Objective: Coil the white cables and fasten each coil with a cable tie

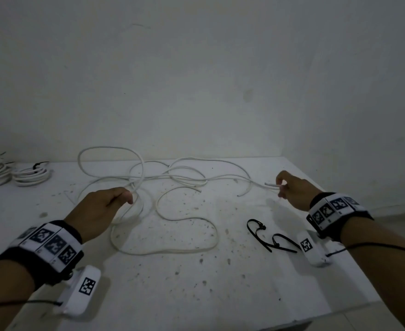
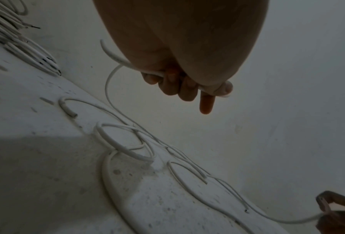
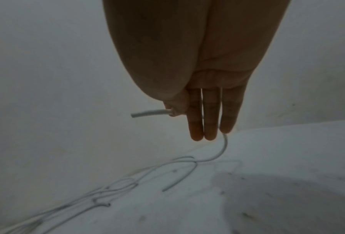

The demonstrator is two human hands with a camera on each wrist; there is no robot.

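Loose white cables (image 1: 184,180) sprawl in loops across the middle of the white table (image 1: 196,283). My left hand (image 1: 105,206) hovers over the left loops with its fingers curled round a cable strand (image 2: 115,58), which bends down to the table. My right hand (image 1: 289,189) is raised at the right and pinches a cable's cut end (image 1: 271,185) between thumb and forefinger; the other three fingers (image 3: 209,114) hang straight. That cable (image 3: 221,152) trails down from the hand to the tangle. Two black cable ties (image 1: 266,237), looped, lie on the table near my right wrist.
Finished white coils (image 1: 10,173), one with a black tie, sit at the far left against the wall (image 1: 196,80). The table's right edge (image 1: 340,201) runs close past my right wrist. The tabletop is speckled with dirt.
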